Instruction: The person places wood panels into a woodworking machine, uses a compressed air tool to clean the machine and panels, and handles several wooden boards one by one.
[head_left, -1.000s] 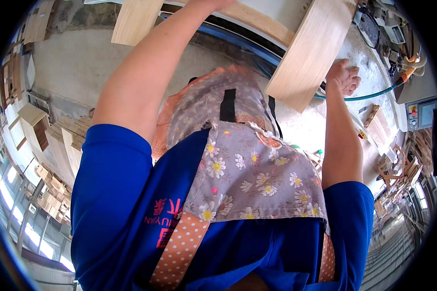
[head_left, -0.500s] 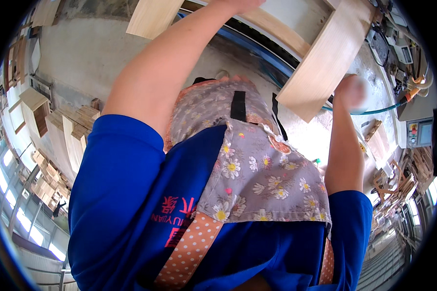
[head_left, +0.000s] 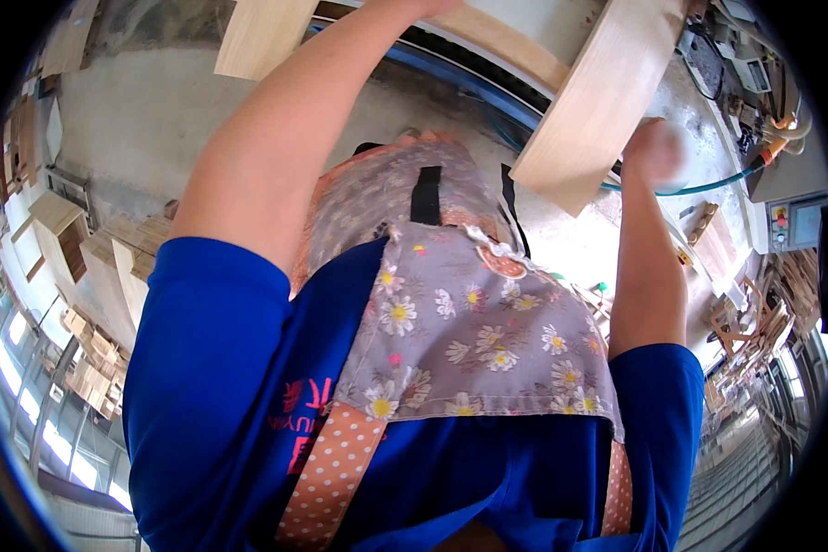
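Observation:
A long, pale wooden board (head_left: 603,101) slants from the top right, its near end sticking out toward me. My right hand (head_left: 650,147) is beside the board's right edge; its fingers are smeared, so whether it grips the board cannot be seen. My left arm reaches far forward, and only a sliver of my left hand (head_left: 428,5) shows at the upper rim, beside a lighter wooden strip (head_left: 506,44). Its fingers are cut off by the picture's edge. Another pale board (head_left: 265,39) juts out left of my left forearm.
A dark and blue machine rail (head_left: 460,78) runs beneath the boards. A teal hose (head_left: 708,189) with an orange fitting curves at right, near a control panel (head_left: 796,224). Wood stacks (head_left: 124,248) stand on the left, with more timber (head_left: 754,322) at right.
The whole view has shifted slightly, so the boards and both arms sit a little further left and higher. My hands keep nearly the same places relative to the boards.

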A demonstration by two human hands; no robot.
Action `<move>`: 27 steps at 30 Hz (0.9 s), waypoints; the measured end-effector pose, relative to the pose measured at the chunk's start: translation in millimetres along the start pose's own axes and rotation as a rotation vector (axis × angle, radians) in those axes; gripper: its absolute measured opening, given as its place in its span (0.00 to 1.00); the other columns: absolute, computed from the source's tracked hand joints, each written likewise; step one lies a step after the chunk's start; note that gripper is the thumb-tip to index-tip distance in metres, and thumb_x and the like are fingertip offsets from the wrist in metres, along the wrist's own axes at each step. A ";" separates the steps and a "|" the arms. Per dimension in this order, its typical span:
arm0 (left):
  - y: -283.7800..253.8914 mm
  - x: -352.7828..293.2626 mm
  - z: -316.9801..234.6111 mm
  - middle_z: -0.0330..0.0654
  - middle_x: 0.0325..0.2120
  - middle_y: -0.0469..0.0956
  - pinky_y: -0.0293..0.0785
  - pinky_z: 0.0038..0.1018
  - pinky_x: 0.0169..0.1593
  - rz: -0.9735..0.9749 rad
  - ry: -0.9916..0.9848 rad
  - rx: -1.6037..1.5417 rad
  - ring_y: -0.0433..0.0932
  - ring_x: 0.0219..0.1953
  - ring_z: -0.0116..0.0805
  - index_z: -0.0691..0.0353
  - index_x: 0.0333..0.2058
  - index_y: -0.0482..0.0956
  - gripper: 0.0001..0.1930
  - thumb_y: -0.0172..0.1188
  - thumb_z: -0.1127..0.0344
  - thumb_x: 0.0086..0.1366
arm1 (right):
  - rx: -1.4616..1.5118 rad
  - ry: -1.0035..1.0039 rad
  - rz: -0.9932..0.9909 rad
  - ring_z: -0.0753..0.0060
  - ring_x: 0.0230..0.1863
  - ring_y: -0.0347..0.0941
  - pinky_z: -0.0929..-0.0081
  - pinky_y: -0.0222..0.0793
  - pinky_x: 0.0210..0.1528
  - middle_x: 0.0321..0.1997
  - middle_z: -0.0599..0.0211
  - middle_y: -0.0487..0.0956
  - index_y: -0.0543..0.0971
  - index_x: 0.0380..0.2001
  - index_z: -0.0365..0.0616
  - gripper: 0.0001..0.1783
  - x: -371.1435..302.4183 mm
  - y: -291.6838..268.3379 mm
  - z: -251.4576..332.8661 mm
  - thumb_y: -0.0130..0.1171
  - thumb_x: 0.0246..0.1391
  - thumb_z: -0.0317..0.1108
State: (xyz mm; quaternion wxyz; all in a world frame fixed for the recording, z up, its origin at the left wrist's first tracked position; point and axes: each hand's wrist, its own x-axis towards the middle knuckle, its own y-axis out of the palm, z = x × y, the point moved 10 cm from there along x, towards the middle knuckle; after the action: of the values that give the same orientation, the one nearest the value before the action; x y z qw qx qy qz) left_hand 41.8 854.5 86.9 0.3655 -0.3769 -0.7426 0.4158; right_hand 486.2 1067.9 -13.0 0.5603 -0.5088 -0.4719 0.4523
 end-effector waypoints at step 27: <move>-4.1 -2.9 3.8 0.51 0.53 0.68 0.60 0.40 0.60 0.007 -0.034 0.037 0.62 0.59 0.46 0.61 0.47 0.73 0.27 0.62 0.57 0.48 | 0.162 0.103 -0.047 0.53 0.71 0.40 0.59 0.34 0.68 0.69 0.48 0.50 0.58 0.63 0.50 0.38 -46.6 -67.1 40.0 0.37 0.54 0.60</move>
State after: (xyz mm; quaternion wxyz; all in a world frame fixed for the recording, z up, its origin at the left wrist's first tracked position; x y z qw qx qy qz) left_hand 38.8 849.1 88.4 0.3585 -0.3653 -0.7395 0.4372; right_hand 441.7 1022.8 52.2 0.6336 -0.4729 -0.4162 0.4491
